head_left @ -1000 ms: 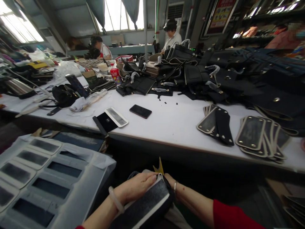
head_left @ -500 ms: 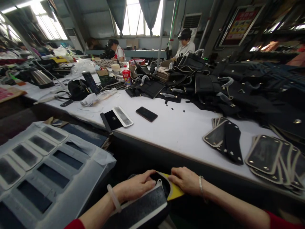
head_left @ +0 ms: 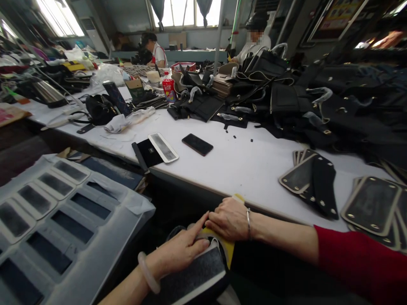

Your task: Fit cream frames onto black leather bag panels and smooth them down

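Low in the middle of the head view is a dark, pale-edged bag piece (head_left: 197,273), tilted above the dark gap before the table. My left hand (head_left: 179,253) grips its upper edge, with the thumb along the rim and the index finger stretched towards my other hand. My right hand (head_left: 229,218) is closed on a yellow sheet (head_left: 229,250) with a curved edge, set against the end of the bag piece. Part of that sheet sticks out beyond the knuckles. The undersides of both hands are hidden.
A padded tray (head_left: 110,243) with dark panels in pale frames lies left. On the white table (head_left: 206,182) are a phone (head_left: 197,144), a white-framed panel (head_left: 163,147), stacked riveted flaps (head_left: 372,205) and heaped black bags (head_left: 286,101). Two people sit at the back.
My right hand has moved up and left, closer to my left fingertips, bringing the yellow sheet across the end of the bag piece. The camera view has tilted down slightly.
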Demonstrator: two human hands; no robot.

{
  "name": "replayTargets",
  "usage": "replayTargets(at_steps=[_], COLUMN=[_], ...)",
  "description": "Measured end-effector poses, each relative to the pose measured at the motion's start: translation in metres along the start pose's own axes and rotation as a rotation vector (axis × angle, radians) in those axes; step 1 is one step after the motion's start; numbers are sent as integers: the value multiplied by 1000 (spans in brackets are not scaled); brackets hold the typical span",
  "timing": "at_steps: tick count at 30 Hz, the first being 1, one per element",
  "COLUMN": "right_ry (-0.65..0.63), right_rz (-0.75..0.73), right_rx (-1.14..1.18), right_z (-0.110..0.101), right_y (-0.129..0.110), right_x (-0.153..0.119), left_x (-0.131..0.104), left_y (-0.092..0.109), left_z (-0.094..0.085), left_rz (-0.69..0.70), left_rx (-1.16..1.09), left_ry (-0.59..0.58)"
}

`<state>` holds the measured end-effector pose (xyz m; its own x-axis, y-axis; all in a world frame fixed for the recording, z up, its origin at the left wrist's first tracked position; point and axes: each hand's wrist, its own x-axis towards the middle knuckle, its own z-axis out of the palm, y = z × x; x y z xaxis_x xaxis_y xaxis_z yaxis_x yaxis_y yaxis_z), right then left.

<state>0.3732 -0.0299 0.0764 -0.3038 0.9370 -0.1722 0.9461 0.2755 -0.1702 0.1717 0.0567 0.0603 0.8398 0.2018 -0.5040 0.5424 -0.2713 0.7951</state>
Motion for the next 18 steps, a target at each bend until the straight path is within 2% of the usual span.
replayTargets(at_steps=[6,18], right_ry=[-34,-92], right_rz=[-38,149], right_rx=[-26,3], right_z=[-3,-1], right_y=[-4,-23], right_x=[-1,-12], left_x=[-4,-7], left_y=[12,20], left_z=[-2,1], left_rz=[66,114], left_rx=[79,197], left_ry=[-28,6])
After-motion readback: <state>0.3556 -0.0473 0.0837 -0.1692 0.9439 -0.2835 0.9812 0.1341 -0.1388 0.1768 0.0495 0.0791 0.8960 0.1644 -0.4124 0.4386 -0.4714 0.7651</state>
